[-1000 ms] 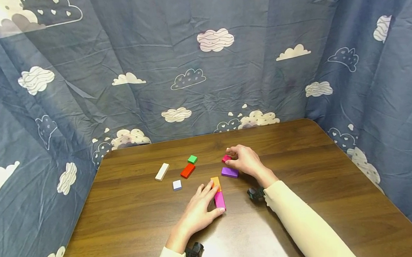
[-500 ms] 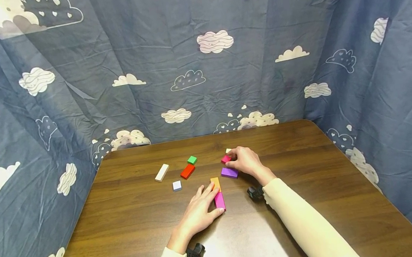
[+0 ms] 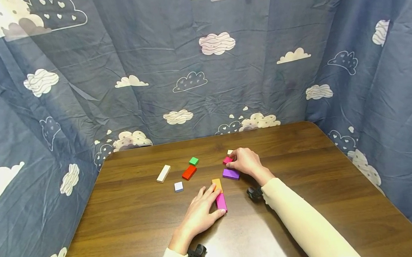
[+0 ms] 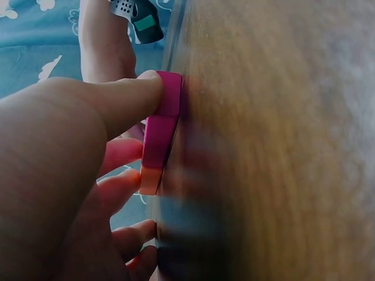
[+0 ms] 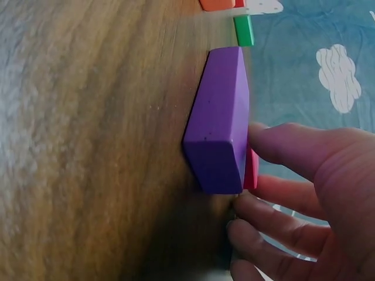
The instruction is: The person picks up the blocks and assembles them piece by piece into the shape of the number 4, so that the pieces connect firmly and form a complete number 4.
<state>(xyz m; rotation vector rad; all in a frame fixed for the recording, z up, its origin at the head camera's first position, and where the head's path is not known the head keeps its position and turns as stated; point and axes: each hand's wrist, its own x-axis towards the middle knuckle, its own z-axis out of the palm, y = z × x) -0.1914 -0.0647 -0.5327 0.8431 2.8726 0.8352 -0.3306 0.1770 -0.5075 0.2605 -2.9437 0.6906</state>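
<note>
An orange block [image 3: 216, 185] and a magenta block [image 3: 220, 203] lie end to end. My left hand [image 3: 197, 216] spans them, its thumb against the magenta block [image 4: 159, 140] and fingertips touching the orange block [image 4: 150, 180]. Farther right, my right hand [image 3: 246, 161] pinches a crimson block [image 3: 227, 160] between thumb and fingers. In the right wrist view, that crimson block [image 5: 251, 168] is mostly hidden behind a purple block [image 5: 220, 117]. The purple block [image 3: 231, 174] lies just nearer than the crimson one, beside the right thumb. A pale yellow block [image 3: 230, 152] sits beyond, near the right fingers.
To the left on the wooden table [image 3: 133, 215] lie a white long block [image 3: 164, 174], a red block [image 3: 189, 172], a green block [image 3: 193, 161] and a pale blue block [image 3: 178, 186]. A cloud-patterned curtain [image 3: 153, 100] hangs behind the table.
The right fingers have shifted slightly, so more of the pale yellow block shows. The left hand keeps its place on the magenta and orange blocks. The head view has moved a little.
</note>
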